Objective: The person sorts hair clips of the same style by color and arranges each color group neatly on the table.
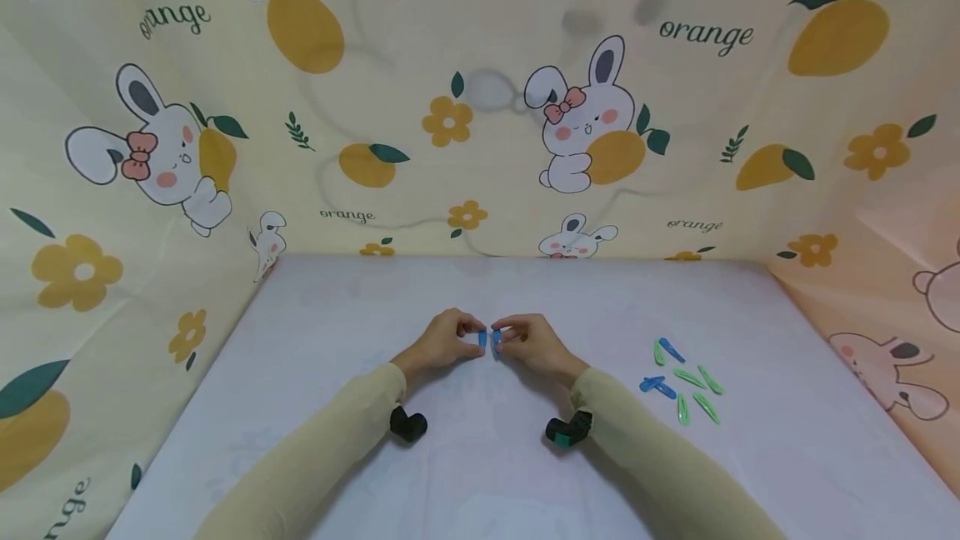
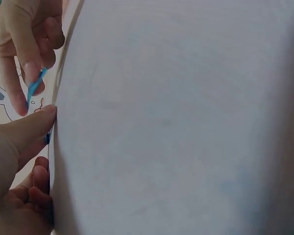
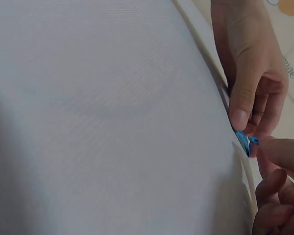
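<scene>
Between thumb and fingers, my left hand pinches a small blue hair clip, held upright just above the table. A second blue hair clip is pinched by my right hand, directly facing the first with a narrow gap between them. In the left wrist view the right hand's clip slants from its fingertips, while the left hand's clip shows only as a dark blue bit beneath the thumb. The right wrist view has both clips close together, the left hand's clip hanging under that thumb.
To the right on the white table lies a loose group of snap hair clips: several green ones and a few blue ones, two of them crossed. Patterned cloth with rabbits and oranges hangs behind and at both sides.
</scene>
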The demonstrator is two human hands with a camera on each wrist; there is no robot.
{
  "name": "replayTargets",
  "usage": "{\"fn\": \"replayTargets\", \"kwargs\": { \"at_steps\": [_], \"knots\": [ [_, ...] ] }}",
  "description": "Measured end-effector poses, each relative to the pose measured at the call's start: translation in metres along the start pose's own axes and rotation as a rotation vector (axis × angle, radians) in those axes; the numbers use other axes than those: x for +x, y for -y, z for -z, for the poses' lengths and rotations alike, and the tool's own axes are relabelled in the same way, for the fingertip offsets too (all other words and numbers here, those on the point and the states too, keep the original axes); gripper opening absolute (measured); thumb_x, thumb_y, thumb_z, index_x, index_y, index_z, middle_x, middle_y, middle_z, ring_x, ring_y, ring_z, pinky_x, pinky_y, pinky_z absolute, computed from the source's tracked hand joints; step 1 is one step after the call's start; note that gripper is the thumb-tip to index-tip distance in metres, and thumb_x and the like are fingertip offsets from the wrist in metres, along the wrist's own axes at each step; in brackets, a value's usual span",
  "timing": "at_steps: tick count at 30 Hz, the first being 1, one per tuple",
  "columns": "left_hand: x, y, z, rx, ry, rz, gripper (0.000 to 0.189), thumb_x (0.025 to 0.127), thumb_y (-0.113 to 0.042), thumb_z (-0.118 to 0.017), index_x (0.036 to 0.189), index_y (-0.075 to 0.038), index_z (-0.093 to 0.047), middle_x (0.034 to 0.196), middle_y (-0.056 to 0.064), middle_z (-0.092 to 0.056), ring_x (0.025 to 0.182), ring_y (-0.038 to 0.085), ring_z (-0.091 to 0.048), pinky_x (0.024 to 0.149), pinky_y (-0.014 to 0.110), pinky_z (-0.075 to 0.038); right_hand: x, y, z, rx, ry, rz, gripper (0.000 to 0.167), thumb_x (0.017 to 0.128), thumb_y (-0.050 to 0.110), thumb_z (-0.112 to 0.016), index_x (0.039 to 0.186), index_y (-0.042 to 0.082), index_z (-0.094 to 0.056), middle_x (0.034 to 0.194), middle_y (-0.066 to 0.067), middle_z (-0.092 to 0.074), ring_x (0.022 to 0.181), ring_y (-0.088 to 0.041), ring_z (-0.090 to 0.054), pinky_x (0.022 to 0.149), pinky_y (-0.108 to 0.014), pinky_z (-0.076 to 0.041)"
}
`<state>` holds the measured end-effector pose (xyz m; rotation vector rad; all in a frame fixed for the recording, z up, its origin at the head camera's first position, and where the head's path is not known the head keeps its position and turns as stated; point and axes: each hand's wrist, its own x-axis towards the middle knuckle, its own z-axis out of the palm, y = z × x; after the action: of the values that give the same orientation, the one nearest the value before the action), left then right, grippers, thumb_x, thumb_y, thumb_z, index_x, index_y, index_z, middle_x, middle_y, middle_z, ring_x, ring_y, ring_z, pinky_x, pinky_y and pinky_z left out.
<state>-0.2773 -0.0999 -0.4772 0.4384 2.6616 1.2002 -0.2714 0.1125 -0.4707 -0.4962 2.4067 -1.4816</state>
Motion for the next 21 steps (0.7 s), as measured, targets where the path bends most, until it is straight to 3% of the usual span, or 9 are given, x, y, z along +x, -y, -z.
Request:
{"fn": "replayTargets", "kwargs": {
  "at_steps": [6,14,19,21],
  "knots": [
    [-0.0019,-0.0005,0.002,-0.011,0.002,-0.008,0.034,0.083,-0.013,-0.083,0.116,-0.006,-0.074,0.11,0.009,-0.064,0.099,0.018,-0.053,0.09,0.033,-0.044,0.0043,0.0005,-0.0053,-0.052,-0.003,-0.027,0.034,0.089,-0.002,-0.07,0.123,-0.002,-0.068,0.095,-0.016,-0.074,0.077,-0.014,-0.06,0.069,-0.023,-0.046],
    [-0.0009,-0.0011,0.0031,-0.006,0.011,-0.013,0.034,0.084,-0.014,-0.082,0.116,-0.007,-0.074,0.111,0.009,-0.065,0.098,0.018,-0.051,0.089,0.032,-0.043,0.005,0.0048,-0.006,-0.109,-0.011,-0.038,0.033,0.089,-0.002,-0.07,0.122,-0.001,-0.069,0.093,-0.012,-0.072,0.073,-0.013,-0.055,0.066,-0.024,-0.044],
    [-0.001,-0.0031,0.0032,-0.018,0.02,0.011,0.035,0.085,-0.014,-0.082,0.117,-0.007,-0.073,0.113,0.009,-0.063,0.1,0.019,-0.051,0.09,0.033,-0.043,0.0055,0.0074,-0.0084,-0.209,-0.026,-0.051,0.034,0.087,0.001,-0.072,0.121,0.003,-0.071,0.097,-0.008,-0.071,0.069,-0.013,-0.056,0.063,-0.025,-0.044],
    [-0.0019,-0.0034,0.0035,-0.02,0.017,0.018,0.034,0.084,-0.013,-0.082,0.117,-0.006,-0.073,0.114,0.01,-0.063,0.1,0.019,-0.051,0.091,0.034,-0.044,0.0056,0.0085,-0.0101,-0.266,-0.041,-0.059,0.032,0.087,0.004,-0.074,0.119,0.006,-0.073,0.102,-0.007,-0.07,0.076,-0.015,-0.058,0.069,-0.028,-0.047]
  ]
}}
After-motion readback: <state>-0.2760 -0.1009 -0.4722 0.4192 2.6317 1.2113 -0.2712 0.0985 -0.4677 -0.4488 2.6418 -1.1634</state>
